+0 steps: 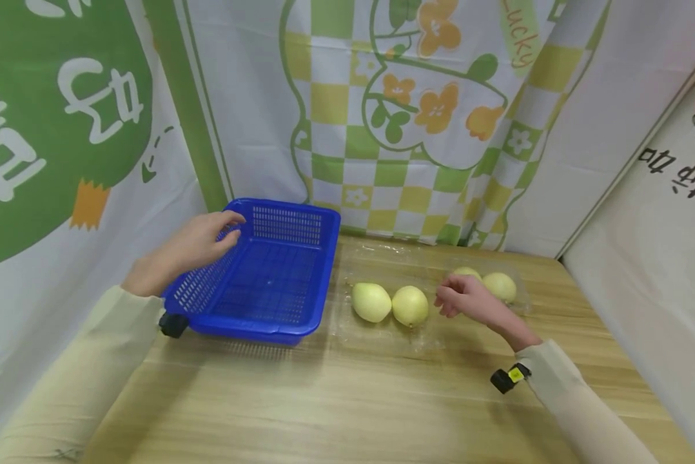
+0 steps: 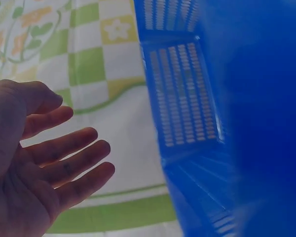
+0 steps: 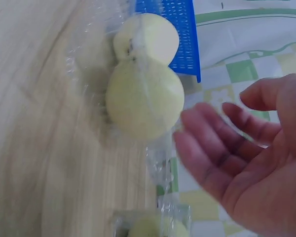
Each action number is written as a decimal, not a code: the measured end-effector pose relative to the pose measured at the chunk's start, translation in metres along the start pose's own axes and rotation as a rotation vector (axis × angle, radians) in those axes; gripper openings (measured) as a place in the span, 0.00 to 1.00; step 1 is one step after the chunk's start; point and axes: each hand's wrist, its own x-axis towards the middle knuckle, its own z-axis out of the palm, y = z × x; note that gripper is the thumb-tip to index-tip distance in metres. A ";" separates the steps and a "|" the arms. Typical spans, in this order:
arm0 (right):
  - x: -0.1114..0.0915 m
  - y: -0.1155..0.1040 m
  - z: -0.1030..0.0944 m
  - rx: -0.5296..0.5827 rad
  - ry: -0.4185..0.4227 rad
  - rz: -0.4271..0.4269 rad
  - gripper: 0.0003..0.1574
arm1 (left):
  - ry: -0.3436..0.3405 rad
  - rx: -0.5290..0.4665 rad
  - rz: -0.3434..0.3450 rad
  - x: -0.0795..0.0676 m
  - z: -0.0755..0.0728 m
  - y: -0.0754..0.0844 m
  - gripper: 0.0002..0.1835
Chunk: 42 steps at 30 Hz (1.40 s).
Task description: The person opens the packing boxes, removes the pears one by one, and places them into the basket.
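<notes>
Soft shadows, slightly hazy wrist views

On table [image 1: 347,399]: basket [image 1: 249,326] at left, two touching pears [image 1: 410,305] at centre, plastic [image 1: 376,335] around them. Farther right, two more pears [image 1: 499,287], partly behind right hand [image 1: 469,298]. Left hand [image 1: 202,240] over basket's left rim; curtain [image 1: 330,148] at back.

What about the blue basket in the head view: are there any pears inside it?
No, the blue basket shows a bare floor, and the visible pears all lie to its right.
</notes>
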 end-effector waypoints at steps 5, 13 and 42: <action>0.005 -0.009 0.007 0.060 0.021 -0.073 0.21 | 0.027 -0.011 -0.017 -0.006 0.004 -0.016 0.16; 0.015 -0.020 0.020 0.067 -0.015 -0.106 0.20 | -0.015 -0.075 -0.107 -0.022 0.005 -0.038 0.18; 0.064 -0.051 0.071 -0.749 -0.079 -0.406 0.22 | -0.036 -0.105 -0.257 -0.036 0.039 -0.073 0.28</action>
